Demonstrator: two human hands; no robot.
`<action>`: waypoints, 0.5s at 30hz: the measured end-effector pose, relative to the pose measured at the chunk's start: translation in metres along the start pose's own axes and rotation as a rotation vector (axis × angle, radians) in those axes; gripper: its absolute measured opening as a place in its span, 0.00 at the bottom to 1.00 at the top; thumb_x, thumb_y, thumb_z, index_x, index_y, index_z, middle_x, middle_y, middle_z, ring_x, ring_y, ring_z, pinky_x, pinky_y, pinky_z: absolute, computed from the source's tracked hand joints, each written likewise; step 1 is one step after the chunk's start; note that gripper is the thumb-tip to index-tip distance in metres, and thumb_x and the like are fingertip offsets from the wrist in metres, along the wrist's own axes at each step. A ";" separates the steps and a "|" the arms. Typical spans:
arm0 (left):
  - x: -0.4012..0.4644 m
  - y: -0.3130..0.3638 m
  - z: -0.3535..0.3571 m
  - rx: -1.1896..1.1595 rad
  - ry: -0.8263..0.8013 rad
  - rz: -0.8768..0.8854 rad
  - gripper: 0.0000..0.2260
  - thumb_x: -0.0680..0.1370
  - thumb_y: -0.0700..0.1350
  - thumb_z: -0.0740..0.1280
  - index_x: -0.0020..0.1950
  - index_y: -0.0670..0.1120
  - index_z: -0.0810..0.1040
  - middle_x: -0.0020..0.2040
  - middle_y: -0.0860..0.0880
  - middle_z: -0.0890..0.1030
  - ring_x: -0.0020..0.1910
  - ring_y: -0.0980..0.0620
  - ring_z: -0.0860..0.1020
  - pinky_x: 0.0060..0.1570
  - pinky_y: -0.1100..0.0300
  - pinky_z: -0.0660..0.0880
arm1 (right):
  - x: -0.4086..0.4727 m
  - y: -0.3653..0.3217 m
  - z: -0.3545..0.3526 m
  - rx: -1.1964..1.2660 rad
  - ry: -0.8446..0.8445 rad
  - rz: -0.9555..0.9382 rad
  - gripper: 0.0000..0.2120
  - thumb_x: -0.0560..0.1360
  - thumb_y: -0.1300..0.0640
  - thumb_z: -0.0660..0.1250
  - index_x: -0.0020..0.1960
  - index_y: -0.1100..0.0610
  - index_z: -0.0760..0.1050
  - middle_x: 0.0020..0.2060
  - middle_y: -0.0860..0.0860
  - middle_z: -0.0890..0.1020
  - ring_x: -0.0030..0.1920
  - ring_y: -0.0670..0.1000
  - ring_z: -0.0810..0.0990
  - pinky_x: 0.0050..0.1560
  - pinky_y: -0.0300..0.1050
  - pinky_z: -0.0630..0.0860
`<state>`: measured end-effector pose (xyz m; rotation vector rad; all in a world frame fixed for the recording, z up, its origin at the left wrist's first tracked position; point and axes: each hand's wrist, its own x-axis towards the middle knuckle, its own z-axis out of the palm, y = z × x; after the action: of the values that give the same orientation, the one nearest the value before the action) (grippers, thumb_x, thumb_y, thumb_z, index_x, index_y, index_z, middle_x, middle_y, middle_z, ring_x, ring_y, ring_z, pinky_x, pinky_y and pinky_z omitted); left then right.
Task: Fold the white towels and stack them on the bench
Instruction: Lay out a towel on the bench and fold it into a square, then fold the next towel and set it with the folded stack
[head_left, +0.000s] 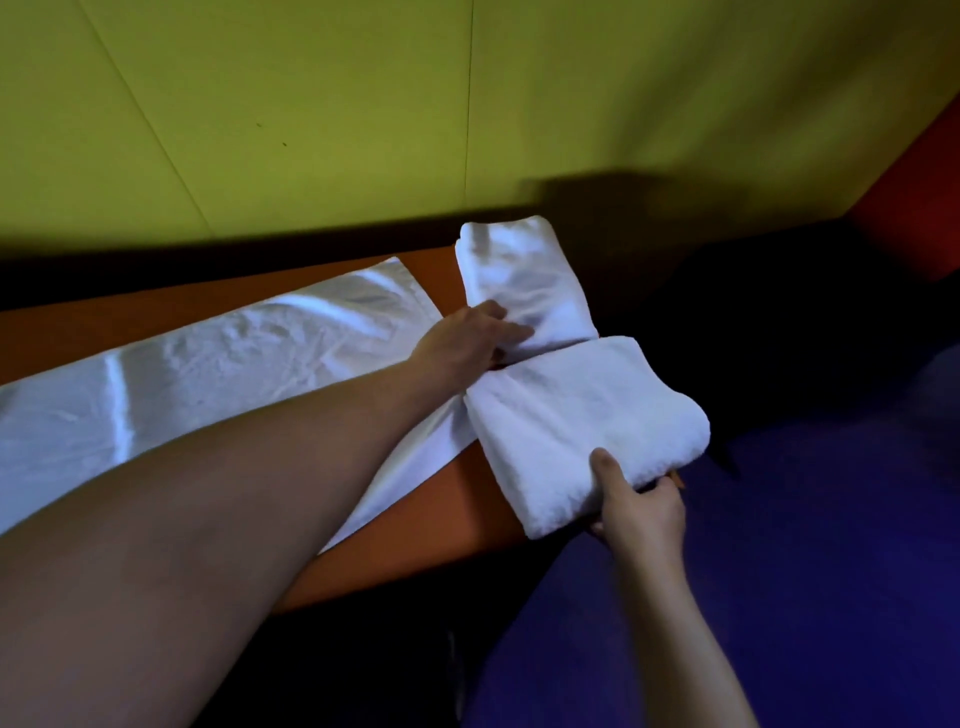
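Right hand (641, 506) at the near edge of the bench (447, 499), gripping the near folded towel (582, 426): thumb lies on top of the towel, fingers curl under its near right corner. So a pinch hold on the towel edge, thumb above, fingers below. Right forearm comes up from the bottom of the frame over the purple floor (805, 545).

Near folded towel is a thick white bundle, sits on the right end of the orange bench, its near corner overhanging the bench edge where the hand holds it. Its left edge overlaps the right end of the flat towel (208, 379).

Left arm crosses from bottom left over the flat towel. Left hand (467, 338) reaches to the gap between the two folded towels; fingers stretched forward, tips on the near edge of the far folded towel (524, 283), pressing or touching it. Cannot tell if any finger tucks under; blur there. No clear grasp visible, fingers look mostly straight.

Flat towel is long, white, spread along the bench from left edge of frame toward the folded ones, wrinkled, one layer or a long fold, cannot tell which.

Far folded towel lies behind the near one, touching it along one edge, toward the back of the bench. Not stacked, side by side.

Behind: yellow-green wall (363, 104). Far right: red panel (914, 208), dark shadow below it.
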<state>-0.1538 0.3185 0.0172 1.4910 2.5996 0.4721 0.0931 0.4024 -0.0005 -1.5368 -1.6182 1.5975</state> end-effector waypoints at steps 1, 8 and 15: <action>0.004 -0.004 0.001 -0.008 0.016 -0.019 0.16 0.78 0.43 0.68 0.64 0.57 0.80 0.60 0.45 0.75 0.57 0.39 0.79 0.54 0.49 0.76 | 0.002 -0.002 0.003 -0.001 0.002 -0.004 0.27 0.71 0.47 0.75 0.65 0.58 0.73 0.57 0.52 0.81 0.55 0.57 0.82 0.56 0.62 0.80; 0.027 -0.026 -0.002 0.068 0.038 -0.017 0.18 0.81 0.48 0.64 0.69 0.43 0.76 0.62 0.43 0.77 0.56 0.48 0.76 0.42 0.78 0.70 | 0.013 -0.009 0.024 0.012 0.001 0.000 0.29 0.69 0.45 0.76 0.64 0.56 0.74 0.51 0.47 0.82 0.52 0.53 0.83 0.55 0.60 0.82; -0.067 -0.026 -0.007 -0.046 0.250 -0.315 0.21 0.80 0.50 0.61 0.73 0.52 0.70 0.73 0.45 0.70 0.67 0.38 0.71 0.65 0.44 0.68 | -0.006 -0.008 0.013 0.060 0.046 0.022 0.34 0.70 0.39 0.74 0.68 0.56 0.71 0.58 0.51 0.80 0.55 0.53 0.82 0.54 0.57 0.82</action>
<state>-0.1424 0.2470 0.0118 1.0367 2.9171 0.7129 0.0808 0.3941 0.0057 -1.5540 -1.5204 1.5956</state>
